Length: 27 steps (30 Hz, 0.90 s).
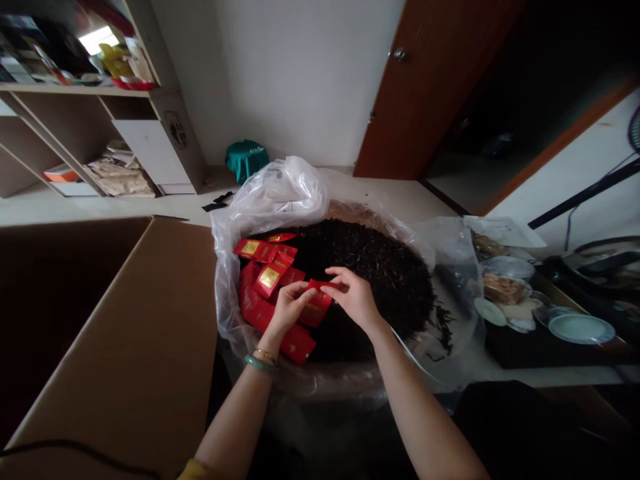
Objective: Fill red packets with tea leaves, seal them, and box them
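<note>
My left hand (290, 308) and my right hand (354, 300) both pinch the top edge of a small red packet (316, 311), one at each corner. The packet hangs over a wide container lined with clear plastic (227, 313). Dark dried leaves that look like loose tea (385, 267) fill the container. More red packets (273, 273), some with gold labels, lie in a pile on the leaves beside my left hand. Whether the held packet's mouth is open or sealed, I cannot tell.
A large open cardboard box (130, 333) stands at the left. Along the right are clear plastic tubs (505, 280) and a round lid (583, 329). Some leaves (443, 330) lie outside the container's right rim. A teal covered bin (247, 159) stands by the wall.
</note>
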{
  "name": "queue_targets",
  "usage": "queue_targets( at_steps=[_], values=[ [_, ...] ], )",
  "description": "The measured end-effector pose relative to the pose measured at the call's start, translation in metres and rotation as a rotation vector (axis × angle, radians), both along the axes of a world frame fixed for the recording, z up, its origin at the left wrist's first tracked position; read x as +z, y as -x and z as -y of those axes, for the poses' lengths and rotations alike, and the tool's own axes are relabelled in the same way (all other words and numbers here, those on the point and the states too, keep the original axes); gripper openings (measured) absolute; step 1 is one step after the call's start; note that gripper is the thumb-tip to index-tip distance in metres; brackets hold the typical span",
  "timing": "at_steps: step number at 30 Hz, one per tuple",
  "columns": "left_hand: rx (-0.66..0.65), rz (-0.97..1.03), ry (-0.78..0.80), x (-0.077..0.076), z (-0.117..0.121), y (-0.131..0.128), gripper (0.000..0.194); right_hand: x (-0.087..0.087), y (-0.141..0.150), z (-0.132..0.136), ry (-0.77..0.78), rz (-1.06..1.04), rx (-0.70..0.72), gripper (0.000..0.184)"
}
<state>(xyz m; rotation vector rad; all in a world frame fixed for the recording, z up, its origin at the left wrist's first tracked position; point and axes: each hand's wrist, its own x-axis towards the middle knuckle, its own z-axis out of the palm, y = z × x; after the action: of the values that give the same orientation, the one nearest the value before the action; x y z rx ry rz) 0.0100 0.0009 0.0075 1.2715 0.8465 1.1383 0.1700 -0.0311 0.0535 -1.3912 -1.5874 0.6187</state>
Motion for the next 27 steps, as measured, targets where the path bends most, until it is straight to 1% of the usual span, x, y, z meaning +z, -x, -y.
queue_targets(
  at_steps=[2,4,7,9,10,13,15,18,23,27],
  values=[
    [0.018,0.03,0.038,0.001,0.0,0.001,0.036,-0.002,0.001,-0.001,-0.025,-0.003,-0.029,0.013],
    [-0.006,0.059,0.084,0.003,0.002,0.001,0.037,-0.002,0.002,-0.003,-0.056,0.021,-0.023,0.018],
    [-0.135,0.091,0.147,0.007,0.006,0.0,0.044,0.001,0.003,-0.005,-0.046,0.039,0.023,0.022],
    [-0.214,0.09,0.166,0.007,0.007,-0.001,0.052,0.002,0.004,-0.006,-0.005,0.024,0.05,0.02],
    [-0.233,0.08,0.169,0.007,0.008,-0.002,0.053,0.003,0.005,-0.006,0.013,0.004,0.054,0.018],
    [-0.212,0.043,0.154,0.005,0.007,-0.001,0.049,0.004,0.005,-0.004,-0.001,-0.045,0.038,0.017],
    [-0.182,0.024,0.127,0.005,0.006,-0.001,0.049,0.006,0.003,-0.001,-0.043,-0.017,0.047,0.015],
    [-0.146,-0.008,0.088,0.006,0.006,-0.001,0.048,0.012,-0.002,0.002,-0.067,0.084,0.096,0.009],
    [-0.128,-0.059,0.061,0.005,0.008,-0.004,0.048,0.022,-0.006,0.001,-0.044,0.229,0.146,0.006],
    [-0.136,-0.114,0.019,0.001,0.008,-0.005,0.046,0.026,-0.003,0.0,0.0,0.443,0.179,0.01]
  ],
)
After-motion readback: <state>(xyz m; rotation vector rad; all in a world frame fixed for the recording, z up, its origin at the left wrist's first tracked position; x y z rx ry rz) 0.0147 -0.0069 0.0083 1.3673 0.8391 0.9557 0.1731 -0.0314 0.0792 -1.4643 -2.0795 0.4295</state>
